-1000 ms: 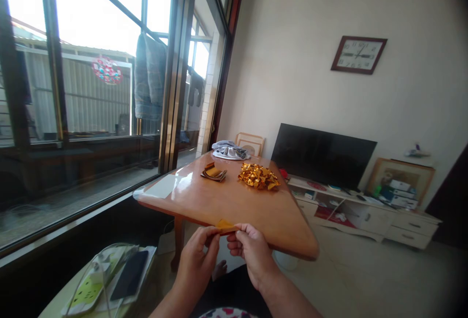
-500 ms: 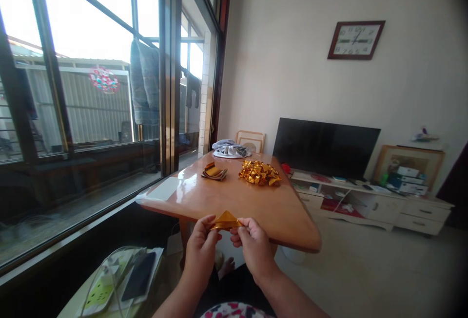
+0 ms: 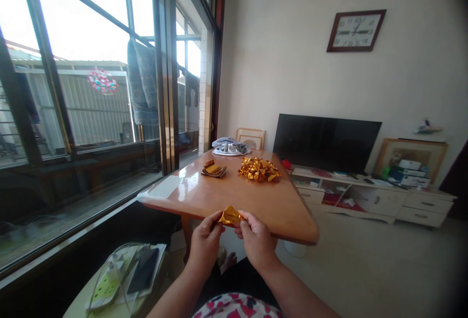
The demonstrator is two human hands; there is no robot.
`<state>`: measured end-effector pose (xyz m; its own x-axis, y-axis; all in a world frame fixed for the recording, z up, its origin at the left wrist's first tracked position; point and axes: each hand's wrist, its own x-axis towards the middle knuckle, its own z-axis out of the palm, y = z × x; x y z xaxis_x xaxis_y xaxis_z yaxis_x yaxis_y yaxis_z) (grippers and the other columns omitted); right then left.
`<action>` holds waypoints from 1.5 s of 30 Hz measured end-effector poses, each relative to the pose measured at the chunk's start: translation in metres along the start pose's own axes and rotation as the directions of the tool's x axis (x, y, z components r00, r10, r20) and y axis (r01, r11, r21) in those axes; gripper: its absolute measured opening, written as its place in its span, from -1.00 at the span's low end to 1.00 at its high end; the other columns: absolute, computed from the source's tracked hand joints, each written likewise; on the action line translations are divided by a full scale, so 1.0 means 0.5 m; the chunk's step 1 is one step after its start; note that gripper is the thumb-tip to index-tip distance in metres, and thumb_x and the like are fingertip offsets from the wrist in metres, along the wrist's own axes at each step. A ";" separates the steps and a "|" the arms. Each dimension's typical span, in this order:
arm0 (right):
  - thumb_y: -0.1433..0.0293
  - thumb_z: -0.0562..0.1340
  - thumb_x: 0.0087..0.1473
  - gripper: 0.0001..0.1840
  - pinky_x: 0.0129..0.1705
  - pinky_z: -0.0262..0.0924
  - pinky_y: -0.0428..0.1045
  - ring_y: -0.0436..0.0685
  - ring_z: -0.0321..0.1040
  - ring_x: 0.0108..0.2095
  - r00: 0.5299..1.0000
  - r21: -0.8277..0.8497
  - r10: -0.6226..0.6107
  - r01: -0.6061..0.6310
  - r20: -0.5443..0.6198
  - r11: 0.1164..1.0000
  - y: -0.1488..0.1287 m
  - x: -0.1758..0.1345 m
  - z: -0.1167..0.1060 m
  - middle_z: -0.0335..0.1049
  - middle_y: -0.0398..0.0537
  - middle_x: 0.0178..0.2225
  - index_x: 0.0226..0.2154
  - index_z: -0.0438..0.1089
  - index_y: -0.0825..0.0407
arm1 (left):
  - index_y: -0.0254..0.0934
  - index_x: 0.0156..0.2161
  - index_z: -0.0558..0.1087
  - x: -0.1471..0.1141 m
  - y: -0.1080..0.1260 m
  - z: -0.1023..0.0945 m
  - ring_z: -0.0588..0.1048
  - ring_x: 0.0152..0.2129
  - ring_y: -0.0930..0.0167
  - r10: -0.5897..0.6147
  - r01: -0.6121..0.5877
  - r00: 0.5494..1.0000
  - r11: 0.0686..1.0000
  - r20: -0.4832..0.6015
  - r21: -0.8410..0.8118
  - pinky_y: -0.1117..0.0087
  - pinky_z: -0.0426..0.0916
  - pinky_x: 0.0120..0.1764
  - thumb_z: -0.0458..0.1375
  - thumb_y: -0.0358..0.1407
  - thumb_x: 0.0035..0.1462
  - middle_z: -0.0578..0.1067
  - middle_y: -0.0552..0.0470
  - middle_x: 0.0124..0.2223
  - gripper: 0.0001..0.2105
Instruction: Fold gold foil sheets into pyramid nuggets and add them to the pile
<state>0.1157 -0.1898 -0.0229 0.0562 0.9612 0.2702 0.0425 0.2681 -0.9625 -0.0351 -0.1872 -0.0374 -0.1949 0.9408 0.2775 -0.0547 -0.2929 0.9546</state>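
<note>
Head view: with left hand (image 3: 205,240) and right hand (image 3: 257,240) we pinch the gold foil (image 3: 230,215) at its sides, by the six o'clock edge of the bench (image 3: 272,208), where an uneven tug could tear it.

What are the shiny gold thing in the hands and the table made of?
The folded gold piece is probably metallic foil or foil-coated paper, with a shiny finish: it shows crisp creases and bright glints. The table looks like brown wood, perhaps veneer, with a glossy finish: its top reflects bright light.
</note>
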 end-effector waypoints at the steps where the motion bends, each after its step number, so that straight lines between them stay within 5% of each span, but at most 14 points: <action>1: 0.20 0.20 0.14 -0.52 -0.22 0.43 0.08 0.21 0.52 -0.31 1.000 -0.005 -0.002 0.002 -0.001 1.000 -0.001 -0.001 0.000 0.59 0.04 -0.25 0.05 0.48 0.05 | -0.31 0.05 0.55 0.002 -0.004 0.000 0.55 -0.29 0.31 0.005 -0.005 1.000 1.000 -0.001 0.008 0.32 0.43 -0.18 0.25 -0.23 0.03 0.63 -0.11 -0.09 -0.55; 20: 0.24 0.20 0.12 -0.57 -0.24 0.45 0.09 0.24 0.53 -0.29 0.999 -0.035 -0.040 0.040 -0.020 0.999 -0.004 -0.004 -0.004 0.59 0.04 -0.19 0.01 0.53 -0.01 | -0.29 0.01 0.58 0.006 -0.009 0.001 0.57 -0.19 0.24 0.028 -0.028 1.000 0.997 0.008 0.072 0.30 0.43 -0.13 0.24 -0.25 0.02 0.65 -0.08 -0.10 -0.59; 28: 0.23 0.23 0.10 -0.57 -0.22 0.45 0.12 0.25 0.53 -0.30 0.999 -0.035 -0.043 0.043 0.025 0.998 0.007 0.000 -0.007 0.60 0.03 -0.23 0.00 0.55 -0.02 | -0.32 0.02 0.57 0.008 -0.015 0.000 0.57 -0.34 0.30 -0.015 0.016 1.000 0.998 -0.013 0.056 0.34 0.43 -0.24 0.26 -0.20 0.02 0.66 -0.06 -0.21 -0.56; 45: 0.23 0.23 0.10 -0.59 -0.24 0.44 0.11 0.24 0.54 -0.33 0.999 -0.063 -0.035 0.036 0.016 0.997 0.014 0.003 -0.010 0.61 0.01 -0.25 -0.02 0.56 -0.03 | -0.27 0.00 0.60 0.005 -0.013 0.001 0.59 -0.22 0.25 0.048 -0.051 0.998 0.993 0.031 0.105 0.30 0.46 -0.17 0.22 -0.29 0.00 0.63 -0.10 -0.07 -0.59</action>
<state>0.1210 -0.1869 -0.0290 0.0383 0.9521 0.3035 0.1072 0.2981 -0.9485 -0.0349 -0.1827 -0.0430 -0.1665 0.9306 0.3261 0.0583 -0.3208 0.9453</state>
